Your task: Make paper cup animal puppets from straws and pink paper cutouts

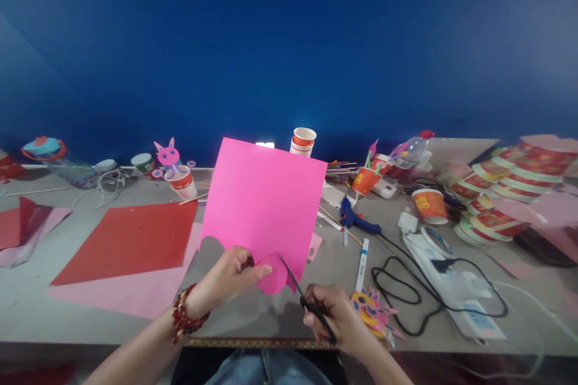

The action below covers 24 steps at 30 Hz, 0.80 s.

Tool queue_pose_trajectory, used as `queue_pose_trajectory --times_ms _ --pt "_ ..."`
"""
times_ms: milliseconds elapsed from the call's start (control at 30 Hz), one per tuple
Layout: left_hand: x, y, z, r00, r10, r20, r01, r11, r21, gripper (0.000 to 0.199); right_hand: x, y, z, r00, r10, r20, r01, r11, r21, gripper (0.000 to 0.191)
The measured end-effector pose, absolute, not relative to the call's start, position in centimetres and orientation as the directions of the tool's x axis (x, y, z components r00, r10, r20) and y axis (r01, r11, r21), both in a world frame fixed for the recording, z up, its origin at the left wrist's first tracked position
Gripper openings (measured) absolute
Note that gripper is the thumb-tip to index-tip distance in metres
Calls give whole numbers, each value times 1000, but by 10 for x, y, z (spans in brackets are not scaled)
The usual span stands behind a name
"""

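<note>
A large sheet of bright pink paper [266, 198] is held up over the table's front part. Its lower edge has a curved notch at the left and a partly cut round piece [273, 277] at the bottom. My left hand [235, 277], with a red beaded bracelet at the wrist, pinches the sheet, thumb on the round piece. My right hand [332, 316] grips black-handled scissors [293, 277]. The blades lie along the circle's right side, with the tip at its upper edge.
Red paper [130, 237] lies on pink paper at left. A pink animal craft [168, 157] stands in a cup. At right are a blue glue gun [356, 218], a marker [362, 264], a power strip [451, 289] with black cable, and stacked paper bowls [519, 180].
</note>
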<state>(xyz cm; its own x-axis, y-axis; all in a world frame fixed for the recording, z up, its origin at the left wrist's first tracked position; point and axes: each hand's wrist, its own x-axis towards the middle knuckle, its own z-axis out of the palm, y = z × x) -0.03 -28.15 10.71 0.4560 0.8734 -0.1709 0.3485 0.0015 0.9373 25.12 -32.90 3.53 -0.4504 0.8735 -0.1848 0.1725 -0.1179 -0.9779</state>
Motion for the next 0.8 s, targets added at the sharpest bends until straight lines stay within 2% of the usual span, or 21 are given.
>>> queue_pose_trajectory --times_ms 567,800 --pt "-7 -276 108 493 856 -156 367 -42 929 39 258 -325 43 -466 875 -128 313 29 -949 58" --pt "-8 -273 113 595 782 -187 332 -26 943 35 256 -322 51 -456 880 -131 396 68 -916 54"
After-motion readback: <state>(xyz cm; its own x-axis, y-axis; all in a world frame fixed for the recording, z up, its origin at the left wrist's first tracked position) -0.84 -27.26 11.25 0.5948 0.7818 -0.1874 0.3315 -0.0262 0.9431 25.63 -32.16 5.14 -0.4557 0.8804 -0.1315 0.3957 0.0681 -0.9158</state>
